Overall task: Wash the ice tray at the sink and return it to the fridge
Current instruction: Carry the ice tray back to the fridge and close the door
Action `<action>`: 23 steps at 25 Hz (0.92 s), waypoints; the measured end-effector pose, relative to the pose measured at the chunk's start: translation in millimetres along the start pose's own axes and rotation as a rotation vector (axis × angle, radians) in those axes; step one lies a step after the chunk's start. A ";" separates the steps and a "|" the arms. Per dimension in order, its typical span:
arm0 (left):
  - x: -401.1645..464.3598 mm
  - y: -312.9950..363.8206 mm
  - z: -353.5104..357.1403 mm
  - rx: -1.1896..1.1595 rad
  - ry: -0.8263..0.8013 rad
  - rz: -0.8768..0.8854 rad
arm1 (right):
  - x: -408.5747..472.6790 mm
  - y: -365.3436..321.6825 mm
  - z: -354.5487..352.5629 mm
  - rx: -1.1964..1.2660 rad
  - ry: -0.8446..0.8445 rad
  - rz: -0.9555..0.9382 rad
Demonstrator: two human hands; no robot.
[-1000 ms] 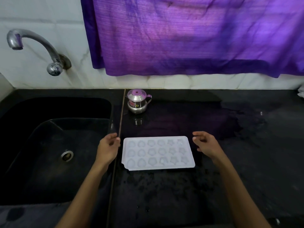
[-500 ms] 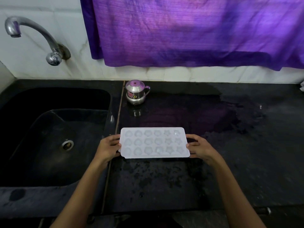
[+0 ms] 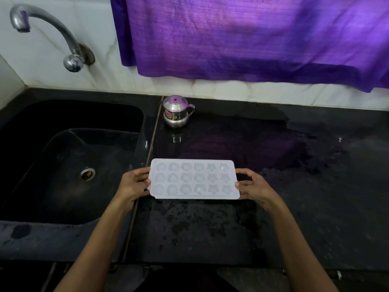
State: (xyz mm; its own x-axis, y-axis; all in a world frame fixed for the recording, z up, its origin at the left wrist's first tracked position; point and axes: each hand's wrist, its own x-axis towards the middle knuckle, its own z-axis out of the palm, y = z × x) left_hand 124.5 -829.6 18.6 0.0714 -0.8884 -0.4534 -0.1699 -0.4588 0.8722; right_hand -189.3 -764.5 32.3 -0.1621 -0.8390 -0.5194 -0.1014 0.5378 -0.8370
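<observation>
The ice tray [image 3: 194,179] is pinched at its two short ends: the left hand [image 3: 132,185] has its fingers curled round the end nearer the sink, and the right hand [image 3: 254,187] grips the opposite end, thumb on the rim and fingers tucked beneath. An end-to-end hold of this kind is judged to keep the flexible white tray level, moulds upward, so that it can be carried sideways without twisting. The tray is held over the black bench [image 3: 294,186], just right of the seam where the sink [image 3: 69,165] begins; whether its underside touches the bench cannot be told.

The star and heart moulds appear to hold no ice, though this is hard to confirm in the dim light. The bench around the tray is seen to be wet, with splashes and a broad damp patch.

Behind the tray, well apart, a small steel pot [image 3: 176,112] with a lid and handle stands beside the seam. The tap [image 3: 48,36] is mounted on the white wall above the sink, its spout over the far left of the basin, and no water is seen running. A purple curtain [image 3: 252,39] hangs over the wall behind.

Nothing is seen between the tray and the basin; only the raised sink edge would have to be cleared.
</observation>
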 end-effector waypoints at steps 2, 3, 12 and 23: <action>-8.4 -0.8 -0.8 -0.016 0.022 -0.008 | 0.4 -0.9 0.4 -0.002 -0.021 -0.003; -14.0 -0.9 -2.1 -0.027 0.038 -0.008 | 0.1 -2.4 0.6 -0.004 -0.037 -0.008; -71.1 -16.9 -34.1 -0.139 0.233 0.009 | -1.9 -26.1 17.3 -0.075 -0.258 -0.118; -212.3 -98.1 -72.7 -0.407 0.708 -0.048 | -12.9 -36.4 113.0 -0.335 -0.727 -0.195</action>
State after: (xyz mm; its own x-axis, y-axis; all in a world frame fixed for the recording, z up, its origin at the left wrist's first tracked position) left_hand 197.4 -597.1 42.7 0.6964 -0.6039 -0.3878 0.2099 -0.3453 0.9147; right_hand -72.6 -782.7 50.0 0.5532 -0.7024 -0.4479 -0.3677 0.2765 -0.8879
